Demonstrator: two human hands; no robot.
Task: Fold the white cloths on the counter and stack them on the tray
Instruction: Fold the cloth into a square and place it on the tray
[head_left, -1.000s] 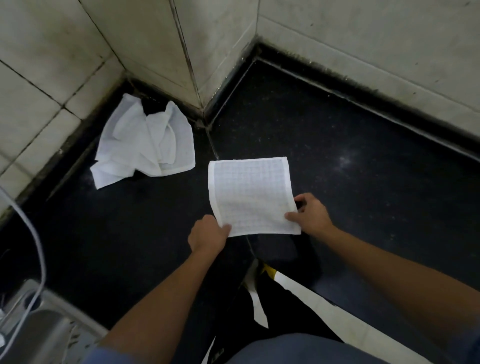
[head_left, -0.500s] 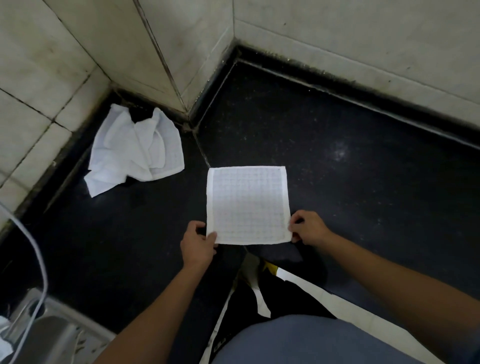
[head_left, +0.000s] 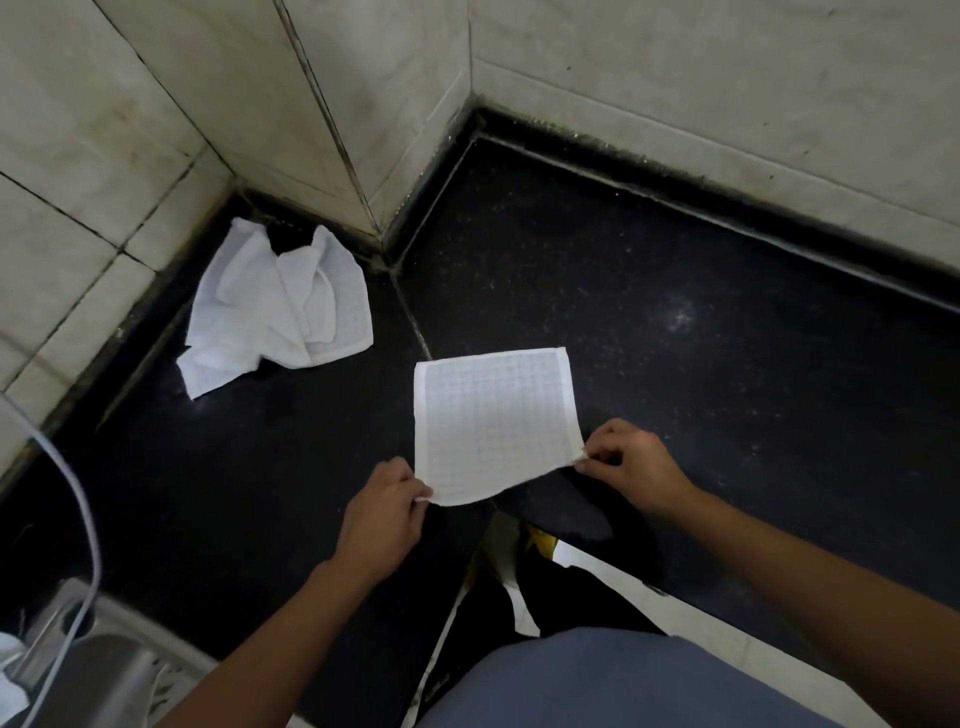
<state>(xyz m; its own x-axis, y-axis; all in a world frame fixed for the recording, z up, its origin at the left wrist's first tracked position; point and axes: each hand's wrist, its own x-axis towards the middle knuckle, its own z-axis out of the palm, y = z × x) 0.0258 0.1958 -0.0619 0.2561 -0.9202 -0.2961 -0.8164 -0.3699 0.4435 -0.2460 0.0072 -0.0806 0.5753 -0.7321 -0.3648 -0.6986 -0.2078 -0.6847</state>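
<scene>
Since half a second ago you have lifted the near edge of the flat white cloth (head_left: 493, 421) off the counter (head_left: 701, 374). It lay fully flat then; now that edge sags in a curve between your hands, while the far part rests on the dark surface. Your left hand (head_left: 384, 512) pinches the near left corner between thumb and fingertips. Your right hand (head_left: 634, 462) pinches the near right corner the same way, fingers curled. The crumpled cloths (head_left: 280, 312) sit where they were, well apart to the left rear, bunched against the foot of the tiled wall (head_left: 130, 130). At the lower left a white cable (head_left: 78, 493) runs down past a metal piece (head_left: 104, 675); you cannot tell from here what that piece is.
</scene>
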